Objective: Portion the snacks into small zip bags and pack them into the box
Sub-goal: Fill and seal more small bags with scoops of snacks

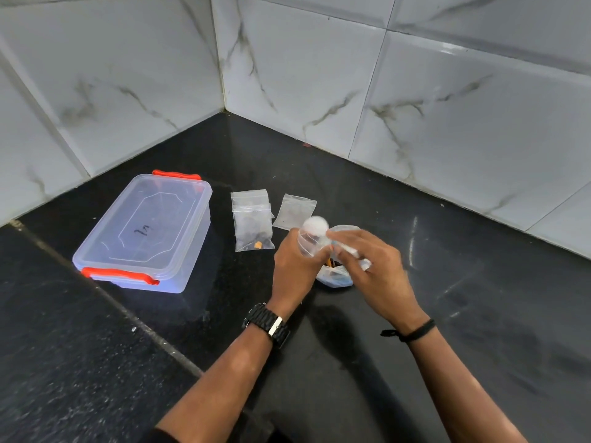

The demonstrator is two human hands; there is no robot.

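My left hand (292, 262) grips a small clear zip bag (309, 246) over a clear bowl of snacks (335, 278). My right hand (371, 260) holds a white spoon (316, 224), blurred, with its round end at the bag's mouth. A filled zip bag (255, 238) with dark and orange snacks lies left of my hands on other empty bags. Another empty zip bag (294, 211) lies flat beyond the bowl. The clear box (144, 231) with red latches stands at the left, its lid on.
All of this rests on a black stone counter (447, 298) in a corner of white marble-tiled walls (415, 107). A seam in the counter (128, 314) runs diagonally at the left. I wear a black watch on the left wrist and a black band on the right.
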